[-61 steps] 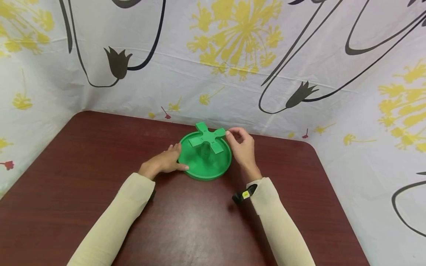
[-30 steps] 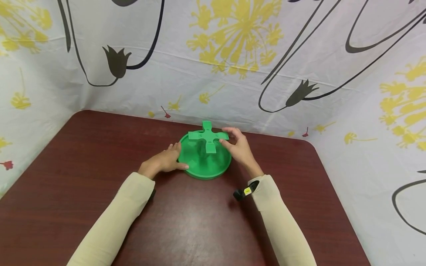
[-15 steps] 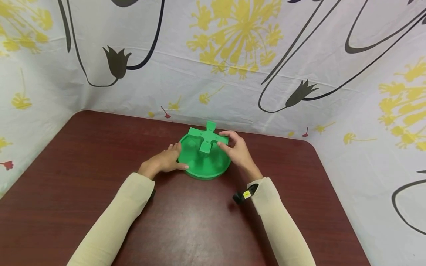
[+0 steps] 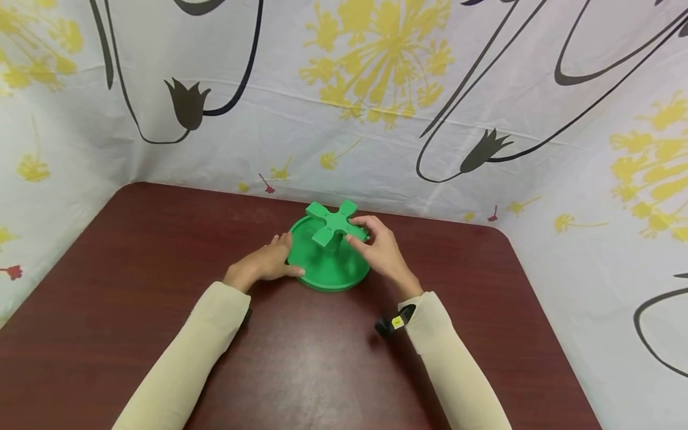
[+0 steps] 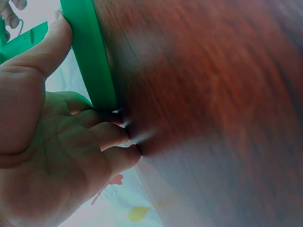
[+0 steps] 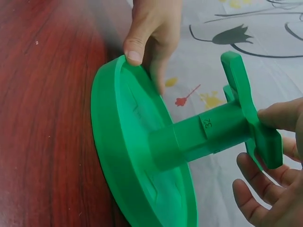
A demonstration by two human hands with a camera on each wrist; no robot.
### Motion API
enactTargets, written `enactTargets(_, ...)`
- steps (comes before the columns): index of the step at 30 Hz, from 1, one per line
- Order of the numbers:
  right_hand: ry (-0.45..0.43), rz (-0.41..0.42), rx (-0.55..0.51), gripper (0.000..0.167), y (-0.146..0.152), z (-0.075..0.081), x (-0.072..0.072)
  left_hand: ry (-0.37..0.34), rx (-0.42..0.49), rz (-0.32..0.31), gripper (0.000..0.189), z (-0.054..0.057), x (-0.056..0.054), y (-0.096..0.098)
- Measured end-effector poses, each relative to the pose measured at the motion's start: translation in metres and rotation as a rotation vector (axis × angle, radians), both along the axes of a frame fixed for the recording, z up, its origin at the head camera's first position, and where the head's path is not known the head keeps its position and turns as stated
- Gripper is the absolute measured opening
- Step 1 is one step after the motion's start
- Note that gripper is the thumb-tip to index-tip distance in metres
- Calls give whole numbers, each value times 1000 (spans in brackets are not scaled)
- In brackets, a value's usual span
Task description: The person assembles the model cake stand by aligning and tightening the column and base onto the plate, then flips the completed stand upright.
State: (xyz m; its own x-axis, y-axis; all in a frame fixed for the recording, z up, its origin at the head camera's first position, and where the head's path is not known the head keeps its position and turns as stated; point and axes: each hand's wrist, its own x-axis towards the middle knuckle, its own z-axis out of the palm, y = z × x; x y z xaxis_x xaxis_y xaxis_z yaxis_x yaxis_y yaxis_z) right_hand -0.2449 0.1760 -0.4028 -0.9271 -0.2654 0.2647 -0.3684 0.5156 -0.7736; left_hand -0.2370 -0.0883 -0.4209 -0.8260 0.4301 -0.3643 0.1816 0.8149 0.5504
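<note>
A round green dish point(image 4: 330, 286) with a raised rim sits on the table toward the back. From its middle rises a green post point(image 6: 203, 135) marked 32, topped by a cross-shaped handle point(image 4: 335, 222) with rounded notches between its arms. My left hand point(image 4: 263, 261) holds the dish's left edge, thumb over the rim and fingers against the outside, near the tabletop. At the handle's right side, my right hand point(image 4: 383, 251) grips one arm between thumb and fingers. That arm is partly covered by the hand in the head view.
The dark reddish-brown table point(image 4: 317, 370) has rounded back corners. Behind and beside it hangs a white cloth point(image 4: 301, 113) printed with flowers. A small black camera point(image 4: 388, 325) sits on my right wrist. Cream sleeves point(image 4: 185, 355) cover both forearms.
The cross-shaped handle has turned clockwise as seen from above. My right hand has come round one of its arms and moved slightly toward me. My left hand and the dish stay put.
</note>
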Motion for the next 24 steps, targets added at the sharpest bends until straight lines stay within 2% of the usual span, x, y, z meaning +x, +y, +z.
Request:
enactTargets(8, 22, 6, 32, 32, -4, 2, 4, 11, -1, 1, 98, -2, 0, 0)
enactTargets(12, 48, -30, -75, 28, 0, 4, 2, 4, 6, -3, 99, -1, 0, 1)
enactTargets(15, 76, -84, -171, 27, 3, 6, -4, 5, 7, -3, 99, 0, 0, 1)
enactTargets(17, 78, -89, -195, 29, 6, 6, -10, 5, 8, 0, 99, 0, 0, 1)
enactTargets(19, 40, -61, -191, 34, 7, 6, -15, 5, 9, -2, 98, 0, 0, 1)
enactTargets(24, -75, 68, -167, 48, 9, 6, -23, 6, 11, -6, 97, 0, 0, 1)
